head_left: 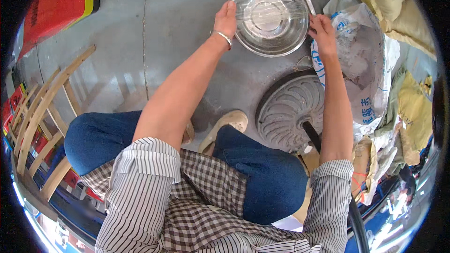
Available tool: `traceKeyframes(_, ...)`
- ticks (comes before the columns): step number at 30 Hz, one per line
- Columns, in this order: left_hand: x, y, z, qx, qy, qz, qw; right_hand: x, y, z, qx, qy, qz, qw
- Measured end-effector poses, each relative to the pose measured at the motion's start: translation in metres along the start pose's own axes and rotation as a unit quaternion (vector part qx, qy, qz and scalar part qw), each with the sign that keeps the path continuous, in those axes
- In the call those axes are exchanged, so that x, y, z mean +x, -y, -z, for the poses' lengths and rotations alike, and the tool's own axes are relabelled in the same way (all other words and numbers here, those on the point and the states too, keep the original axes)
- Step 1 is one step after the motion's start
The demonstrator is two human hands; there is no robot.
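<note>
Holds a clear round bowl [271, 18] over the gray floor [178, 14], far and slightly right of centre, gripping its left rim in the left hand [226, 21]. Curls the right hand [323, 33] at the right rim, beside a small white piece [311, 7]; cannot tell whether closed on rim or piece. Sits near a dark round base [281, 107], with a white sack [382, 79] to the right and a wooden frame [40, 112] to the left.

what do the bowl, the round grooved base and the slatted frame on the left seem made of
Bowl: glossy clear glass or plastic; it's see-through with bright highlights.
Round grooved base: perhaps cast metal, matte grey, going by its raised pattern; molded plastic is possible.
Slatted frame: probably wood, smooth, judging by its pale brown colour.
</note>
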State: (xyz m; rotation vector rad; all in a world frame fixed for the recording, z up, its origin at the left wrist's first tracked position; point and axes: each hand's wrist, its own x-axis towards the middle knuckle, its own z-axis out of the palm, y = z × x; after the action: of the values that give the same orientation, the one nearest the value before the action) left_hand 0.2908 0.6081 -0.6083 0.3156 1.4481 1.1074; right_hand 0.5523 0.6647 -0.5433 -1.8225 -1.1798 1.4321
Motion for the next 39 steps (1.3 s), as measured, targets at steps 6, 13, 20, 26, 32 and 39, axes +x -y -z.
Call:
traceKeyframes(6,-0.03,-0.044,0.042,0.081,0.02,0.041,0.996,-0.071,0.027,-0.023,0.059,0.014,-0.065,0.996)
traceKeyframes(13,-0.071,-0.111,0.118,0.098,0.003,0.069,0.993,-0.136,0.081,-0.089,0.118,0.043,-0.095,0.987)
traceKeyframes(20,-0.125,-0.176,0.172,0.121,-0.059,0.088,0.987,-0.186,0.145,-0.13,0.129,0.08,-0.114,0.982)
traceKeyframes(26,-0.174,-0.249,0.195,0.133,-0.06,0.057,0.988,-0.226,0.221,-0.145,0.109,0.068,-0.124,0.984)
traceKeyframes(32,-0.23,-0.308,0.222,0.046,-0.035,0.026,0.998,-0.27,0.326,-0.152,0.052,0.101,-0.087,0.99)
traceKeyframes(39,-0.336,-0.427,0.245,-0.139,-0.045,0.025,0.989,-0.339,0.454,-0.165,-0.009,0.109,-0.026,0.994)
